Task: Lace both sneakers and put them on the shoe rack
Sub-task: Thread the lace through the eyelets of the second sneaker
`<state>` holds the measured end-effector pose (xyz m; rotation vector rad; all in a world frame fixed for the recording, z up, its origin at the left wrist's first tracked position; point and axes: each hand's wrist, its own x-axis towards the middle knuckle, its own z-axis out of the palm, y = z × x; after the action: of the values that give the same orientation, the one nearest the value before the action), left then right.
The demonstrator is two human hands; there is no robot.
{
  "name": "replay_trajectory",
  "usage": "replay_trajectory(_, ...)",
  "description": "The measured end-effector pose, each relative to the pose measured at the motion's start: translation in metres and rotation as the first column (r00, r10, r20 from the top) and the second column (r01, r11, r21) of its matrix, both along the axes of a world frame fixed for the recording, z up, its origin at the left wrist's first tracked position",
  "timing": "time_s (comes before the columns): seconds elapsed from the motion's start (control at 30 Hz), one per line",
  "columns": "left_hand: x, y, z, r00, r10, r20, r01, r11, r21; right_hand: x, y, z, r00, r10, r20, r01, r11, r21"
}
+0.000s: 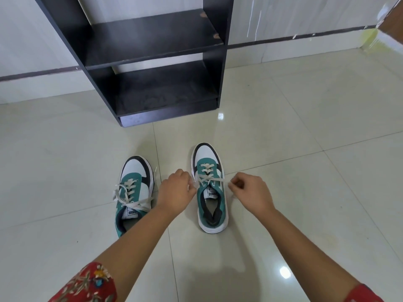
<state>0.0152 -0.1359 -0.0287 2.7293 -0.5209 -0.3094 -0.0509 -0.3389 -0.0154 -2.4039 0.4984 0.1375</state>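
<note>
Two teal, white and black sneakers stand on the tiled floor, toes pointing away from me. The left sneaker has its white lace threaded, with loose ends lying across the tongue. The right sneaker has a white lace crossing its eyelets. My left hand pinches one lace end at that shoe's left side. My right hand pinches the other end at its right side. Both ends are pulled outward. The black shoe rack stands beyond the shoes, its shelves bare.
The rack rests against a pale wall with a dark baseboard stripe. Glossy cream floor tiles surround the shoes. My forearms in red patterned sleeves enter from the bottom edge.
</note>
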Motion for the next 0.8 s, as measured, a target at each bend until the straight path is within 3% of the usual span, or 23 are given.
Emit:
replay_trajectory(0.13,0.001,0.017,-0.002,1.0,0.03,0.0,-0.029,0.977,0.211,-0.017,-0.028,-0.011,0.961,-0.082,-0.264,0.046,0.989,-0.14)
replay_trajectory(0.2,-0.004,0.016,-0.001,0.998,0.022,-0.053,-0.015,0.991,0.132,-0.018,-0.024,-0.016,0.952,0.025,-0.306,-0.081,0.982,-0.171)
replay_trajectory(0.33,-0.01,-0.002,0.002,0.998,-0.056,0.004,0.056,0.99,-0.129,-0.004,0.007,-0.013,0.949,0.314,-0.033,-0.314,0.927,-0.207)
replay_trajectory(0.47,-0.008,-0.005,-0.001,0.995,-0.054,0.088,0.066,0.988,-0.14,0.004,0.027,-0.006,0.963,0.257,0.078,-0.235,0.948,-0.214)
replay_trajectory(0.57,-0.01,-0.004,-0.002,0.989,-0.034,0.141,0.052,0.991,-0.122,0.004,0.024,-0.007,0.989,0.133,0.071,-0.136,0.99,0.039)
replay_trajectory(0.67,-0.011,-0.002,-0.005,0.986,-0.069,0.149,0.089,0.988,-0.129,0.006,0.018,-0.009,0.999,-0.046,-0.004,0.045,0.953,0.3)
replay_trajectory(0.8,-0.005,0.002,-0.012,0.983,-0.101,0.155,0.117,0.988,-0.097,0.005,0.019,-0.012,0.994,-0.097,-0.059,0.112,0.92,0.375)
